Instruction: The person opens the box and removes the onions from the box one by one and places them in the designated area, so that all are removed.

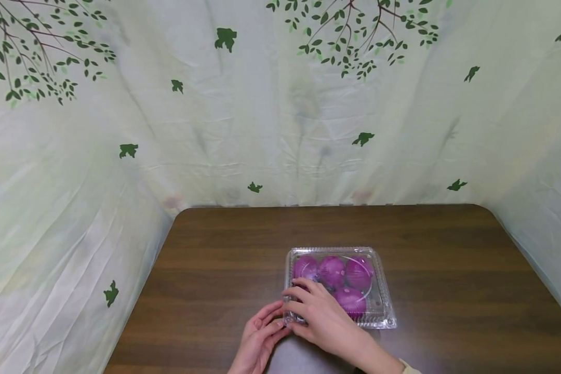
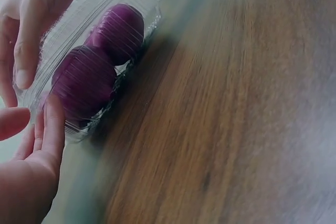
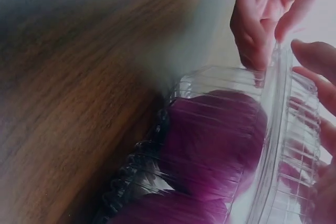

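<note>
A clear plastic clamshell container (image 1: pixel 384 304) rests on the table, its lid lying over several round purple onions (image 1: pixel 332 271). Its left front corner is between the two hands. My left hand (image 1: pixel 260 337) is at that corner, fingertips against the side wall and thumb at the rim; the right wrist view shows the thumb tip (image 3: pixel 282 31) right on the rim's corner. Over the left part of the lid lies my right hand (image 1: pixel 324 317), its fingers spread and lightly bent along the left edge. Its thumb (image 3: pixel 310 51) is close to the same corner. Part of the onions is hidden under the right hand.
The brown wooden table (image 1: pixel 449 270) extends to both sides and behind the container. A pale cloth (image 1: pixel 280 114) printed with green leaves and birds hangs behind the table and along both sides.
</note>
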Action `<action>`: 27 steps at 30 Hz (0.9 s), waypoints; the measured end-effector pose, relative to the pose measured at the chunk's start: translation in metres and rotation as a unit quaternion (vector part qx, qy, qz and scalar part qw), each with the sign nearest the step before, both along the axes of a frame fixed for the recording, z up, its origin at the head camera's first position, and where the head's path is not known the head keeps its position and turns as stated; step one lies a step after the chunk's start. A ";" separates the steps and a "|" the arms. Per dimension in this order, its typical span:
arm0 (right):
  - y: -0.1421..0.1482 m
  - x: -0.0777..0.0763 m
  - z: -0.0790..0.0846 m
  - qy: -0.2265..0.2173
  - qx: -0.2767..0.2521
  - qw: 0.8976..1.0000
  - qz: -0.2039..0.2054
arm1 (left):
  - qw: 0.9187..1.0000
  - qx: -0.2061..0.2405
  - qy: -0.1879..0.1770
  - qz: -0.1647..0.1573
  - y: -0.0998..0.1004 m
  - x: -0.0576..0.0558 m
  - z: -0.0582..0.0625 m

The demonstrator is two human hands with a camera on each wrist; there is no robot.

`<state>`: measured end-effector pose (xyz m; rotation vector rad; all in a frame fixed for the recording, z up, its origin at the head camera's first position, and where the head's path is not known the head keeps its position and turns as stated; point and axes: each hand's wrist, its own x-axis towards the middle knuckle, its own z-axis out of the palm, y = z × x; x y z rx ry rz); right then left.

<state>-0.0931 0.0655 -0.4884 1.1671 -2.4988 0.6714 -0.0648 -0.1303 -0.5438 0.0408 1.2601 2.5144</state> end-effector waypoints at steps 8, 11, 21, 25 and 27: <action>-0.004 -0.005 -0.003 -0.002 0.026 1.000 -0.010 | 1.000 0.015 -0.008 -0.008 0.002 0.000 -0.001; -0.006 -0.005 -0.004 -0.001 0.030 0.999 -0.013 | 1.000 0.013 -0.016 -0.005 0.003 0.000 -0.001; -0.008 -0.005 -0.006 0.011 0.021 1.000 0.003 | 0.999 -0.002 -0.036 0.020 0.005 -0.002 -0.002; -0.008 -0.004 -0.007 0.014 0.014 1.000 0.007 | 0.999 -0.007 -0.029 0.023 0.006 -0.002 -0.002; -0.008 -0.004 -0.007 0.012 0.009 1.000 0.009 | 0.999 -0.011 -0.027 0.026 0.006 -0.002 -0.002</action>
